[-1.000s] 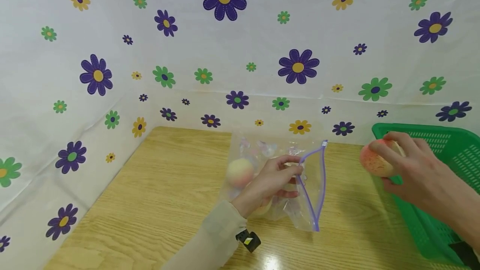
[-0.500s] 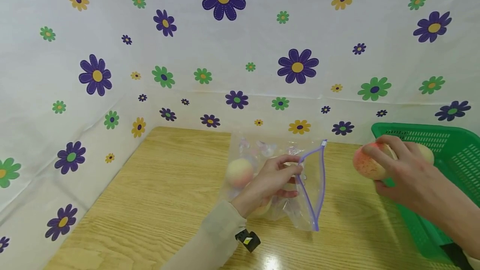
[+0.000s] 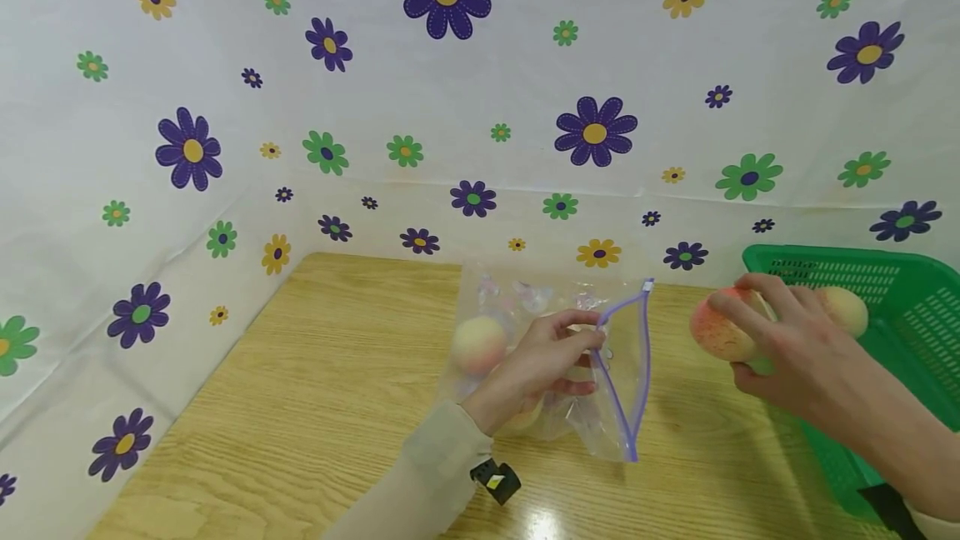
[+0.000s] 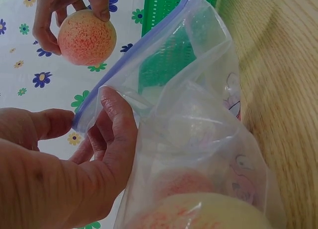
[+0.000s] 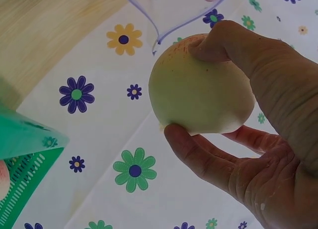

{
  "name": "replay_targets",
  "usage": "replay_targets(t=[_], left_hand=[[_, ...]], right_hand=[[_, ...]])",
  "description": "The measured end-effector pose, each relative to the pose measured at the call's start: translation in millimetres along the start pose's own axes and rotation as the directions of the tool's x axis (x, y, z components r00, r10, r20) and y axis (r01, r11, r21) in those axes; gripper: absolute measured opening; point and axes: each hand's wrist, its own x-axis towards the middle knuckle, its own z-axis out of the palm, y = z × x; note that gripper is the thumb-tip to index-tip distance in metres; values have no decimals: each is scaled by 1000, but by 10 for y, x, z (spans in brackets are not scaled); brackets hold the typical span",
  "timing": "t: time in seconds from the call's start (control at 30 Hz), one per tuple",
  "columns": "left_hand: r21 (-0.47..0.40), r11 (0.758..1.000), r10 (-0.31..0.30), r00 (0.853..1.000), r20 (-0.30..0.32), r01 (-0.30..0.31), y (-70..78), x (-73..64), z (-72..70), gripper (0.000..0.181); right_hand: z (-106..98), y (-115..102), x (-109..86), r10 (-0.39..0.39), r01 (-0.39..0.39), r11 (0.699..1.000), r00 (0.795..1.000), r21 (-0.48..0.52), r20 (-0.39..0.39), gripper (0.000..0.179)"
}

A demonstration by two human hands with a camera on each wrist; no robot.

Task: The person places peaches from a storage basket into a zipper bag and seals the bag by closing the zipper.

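Observation:
A clear zip bag (image 3: 581, 432) with a purple zip edge (image 3: 642, 377) lies on the table, its mouth spread apart and facing right. Inside it are peaches; a yellow and pink peach (image 3: 480, 345) shows at its left, and another is partly behind the wrist. My left hand (image 3: 543, 361) pinches the bag's near edge at the mouth between thumb and fingers. To the right of the mouth, my right hand (image 3: 806, 348) grips a red and yellow peach (image 3: 720, 332) above the table. In the right wrist view this peach (image 5: 198, 95) sits between thumb and fingers.
A green plastic basket (image 3: 922, 261) stands at the right, under my right forearm, with a peach (image 3: 846, 312) in it. Behind the wooden table (image 3: 315, 390) hangs a white flowered sheet (image 3: 480, 82), which also runs along the left side.
My right hand has moved left with the peach, away from the basket and closer to the bag. A peach in the basket has come into sight. The left hand keeps its place.

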Motion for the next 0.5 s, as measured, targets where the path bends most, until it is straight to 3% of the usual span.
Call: replay_targets(t=[0.5], left_hand=[[-3,1000,4,1000,4,-4,-6,-4,-6,34]], right_hand=[[77,-101,31,2,-3,998,1000,69,10,83]])
